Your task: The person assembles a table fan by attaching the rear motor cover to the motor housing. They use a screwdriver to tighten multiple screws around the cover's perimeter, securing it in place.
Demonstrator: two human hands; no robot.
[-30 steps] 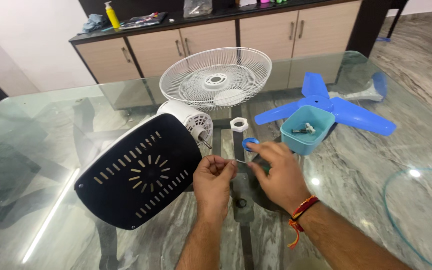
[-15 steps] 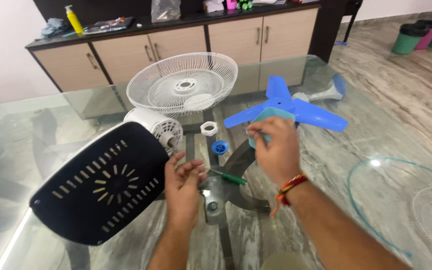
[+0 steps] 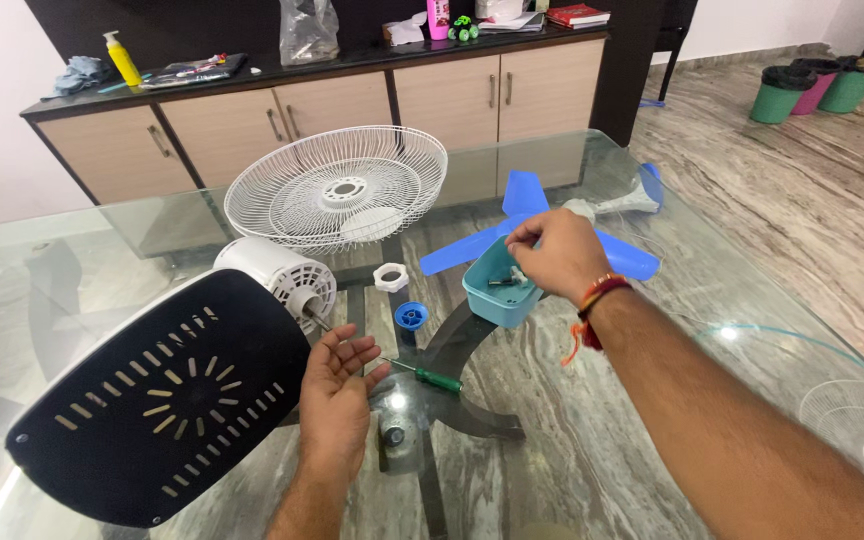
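Glass table [image 3: 732,290] with fan parts spread out. Right hand [image 3: 557,255] at 1 o'clock, over a small teal tray [image 3: 497,295], fingertips pinched narrow at the tray's rim; whether anything sits between them, cannot tell. Small screws or metal bits inside the tray. Left hand [image 3: 337,390] at 6 o'clock, palm up and open wide, holding nothing, just beside the motor shaft [image 3: 317,320]. Green-handled screwdriver [image 3: 427,377] lying on the glass just right of the left hand, apart from both hands.

Tray likely light, stiff plastic, apt to slide on smooth glass; best taken by its rim with one hand. Small parts inside likely slippery and easy to drop; a fingertip pinch suits them.

Around: white motor [image 3: 277,275] and black slotted base [image 3: 157,395] at 9 o'clock, white wire guard [image 3: 337,185] at 12 o'clock, blue blade [image 3: 527,215] behind the tray, white nut [image 3: 390,277] and blue cap [image 3: 411,316] between motor and tray.

Compared with a second ago: hands then together near the centre, both pinching a thin piece; now apart, right hand moved out to the tray, left hand opened flat. Screwdriver now in plain sight on the glass. View turned rightward, more floor showing.
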